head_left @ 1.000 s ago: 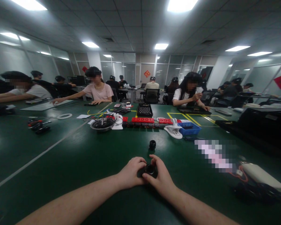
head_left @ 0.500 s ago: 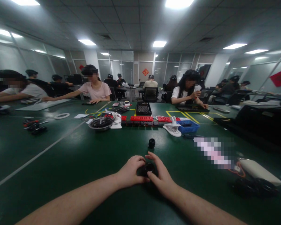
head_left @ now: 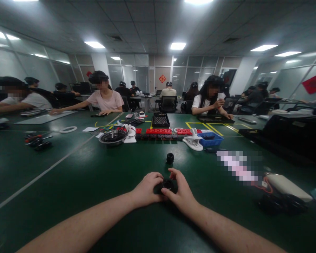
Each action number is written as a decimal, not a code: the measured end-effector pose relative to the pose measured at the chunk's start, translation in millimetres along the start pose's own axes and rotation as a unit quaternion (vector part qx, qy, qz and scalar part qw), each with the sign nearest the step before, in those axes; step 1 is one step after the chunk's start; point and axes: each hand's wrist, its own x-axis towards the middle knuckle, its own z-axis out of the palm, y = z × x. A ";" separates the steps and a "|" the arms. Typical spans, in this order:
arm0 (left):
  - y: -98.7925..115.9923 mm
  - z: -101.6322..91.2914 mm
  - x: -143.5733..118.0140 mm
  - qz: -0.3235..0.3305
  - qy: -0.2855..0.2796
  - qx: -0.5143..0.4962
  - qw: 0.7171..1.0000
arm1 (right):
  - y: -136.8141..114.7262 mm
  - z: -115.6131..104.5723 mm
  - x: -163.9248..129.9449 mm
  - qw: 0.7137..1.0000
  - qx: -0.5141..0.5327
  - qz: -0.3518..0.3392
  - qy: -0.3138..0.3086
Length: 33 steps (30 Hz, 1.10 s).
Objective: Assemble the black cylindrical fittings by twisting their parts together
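Note:
Low over the green table (head_left: 116, 168), a black round part with a ringed opening (head_left: 167, 183), much like a camera lens, sits between my hands. My left hand (head_left: 149, 189) is curved around its left side, thumb low and fingers over the back. From the right, my right hand (head_left: 183, 191) grips it, with the thumb across its near edge and the index finger raised a little off it. The part's lower side is hidden by my fingers. Just beyond my hands stands a small black ribbed cylinder (head_left: 170, 158), touched by neither hand.
Farther off are a metal bowl of black pieces (head_left: 113, 142), a red-and-black strip (head_left: 159, 133), a white stand (head_left: 193, 142) and a blue bin (head_left: 212, 140). Tools (head_left: 38, 140) lie left. A cream case (head_left: 289, 186) and black round items (head_left: 281, 203) lie right. Co-workers sit opposite.
My right thumb has shifted slightly left across the near edge of the black round part, and the right fingers have moved a little. The view has tilted slightly; both hands stay around the part.

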 end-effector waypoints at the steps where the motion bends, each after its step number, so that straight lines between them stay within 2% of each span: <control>1: 0.0 0.1 0.2 0.001 -0.001 0.000 1.000 | -0.5 0.0 0.1 1.000 -0.004 0.000 0.002; 9: 0.2 0.4 0.5 0.001 0.000 -0.001 1.000 | 2.1 3.6 1.0 1.000 0.010 0.013 -0.014; 16: -2.3 1.4 0.1 0.003 -0.006 0.007 1.000 | 1.8 -1.9 -2.8 0.990 0.091 -0.060 -0.088; 27: 1.8 -1.0 0.3 -0.005 -0.004 -0.001 1.000 | 2.5 -0.4 -0.2 0.999 0.024 -0.032 -0.014; 33: 2.7 -1.6 0.7 0.000 -0.003 0.003 1.000 | 2.5 1.0 0.6 1.000 -0.005 -0.011 -0.007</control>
